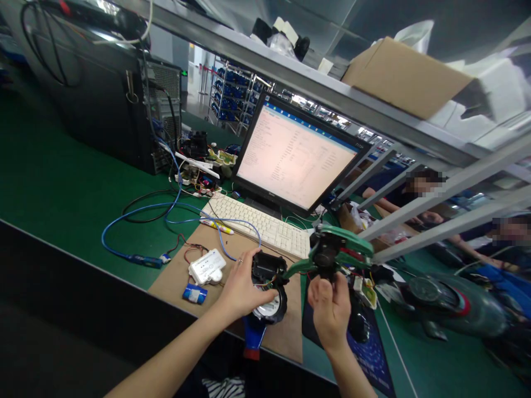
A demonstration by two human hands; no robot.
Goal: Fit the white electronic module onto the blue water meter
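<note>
My left hand (245, 287) is wrapped round the left side of a black round device (274, 309) with an open black compartment at its top, the thumb lying on its pale disc. In my right hand (331, 307) is the grip of a green and black tool (332, 251). The tool's narrow tip points left and meets the device near some thin wires. A blue part with a red end (254, 334) hangs below the device. To the left, a white plastic box (207, 266) and a blue battery pack (194, 294) lie on the brown board (178, 282).
Behind the hands stand a keyboard (257, 224) and a lit monitor (296, 149). A blue cable (136, 207) loops at the left by a black computer case (95, 110). A mouse (359, 326) and dark bottle-like object (456, 307) are at the right. People sit beyond the metal bars.
</note>
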